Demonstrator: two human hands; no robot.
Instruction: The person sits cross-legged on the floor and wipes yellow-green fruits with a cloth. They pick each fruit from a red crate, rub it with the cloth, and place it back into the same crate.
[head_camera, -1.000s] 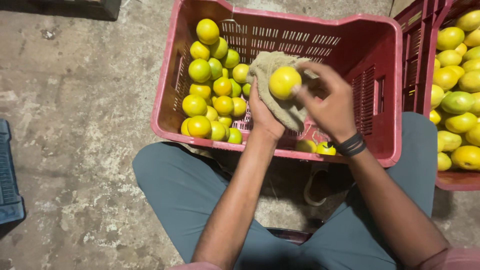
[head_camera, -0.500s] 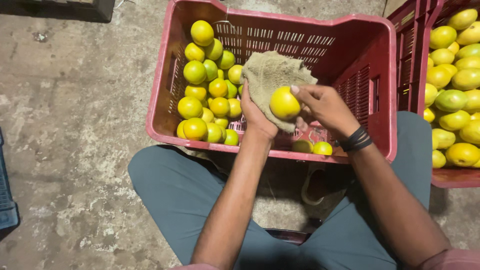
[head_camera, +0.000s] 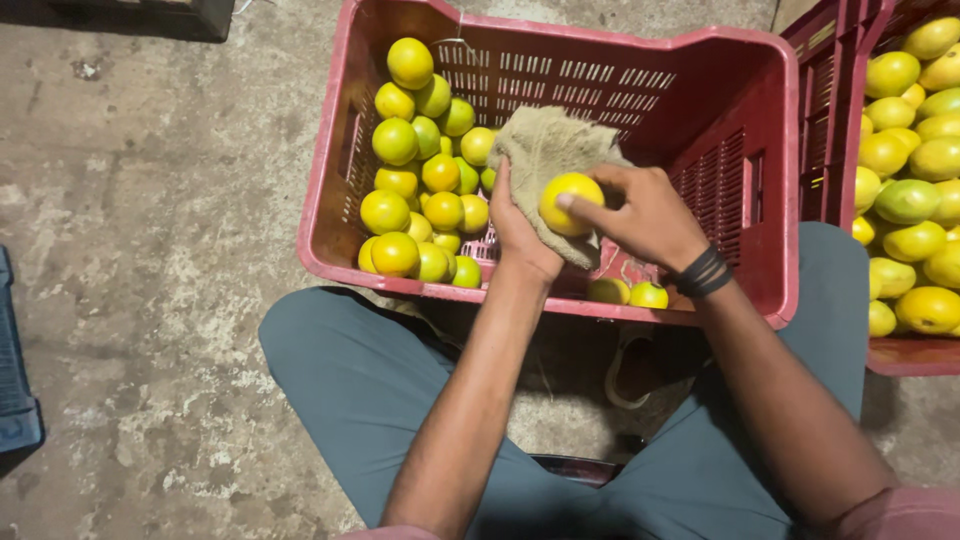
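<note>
My left hand (head_camera: 520, 235) grips a rough tan cloth (head_camera: 548, 150) over a red plastic crate (head_camera: 720, 60). My right hand (head_camera: 648, 212), with a black band at the wrist, holds a yellow citrus fruit (head_camera: 566, 197) pressed into that cloth. Both hands hover above the crate's near right part. A heap of yellow and green citrus fruits (head_camera: 420, 180) fills the crate's left side. Two more fruits (head_camera: 630, 293) lie by the near wall under my right wrist.
A second red crate (head_camera: 835, 120) full of larger yellow-green fruits (head_camera: 915, 180) stands at the right, touching the first. My legs in grey-green trousers (head_camera: 340, 370) spread around the crate. Stained concrete floor (head_camera: 130, 250) lies to the left, with a blue crate edge (head_camera: 15, 400) at far left.
The fruit has turned in the cloth and sunk lower as my right hand shifted from over it to its right side. The view has moved slightly.
</note>
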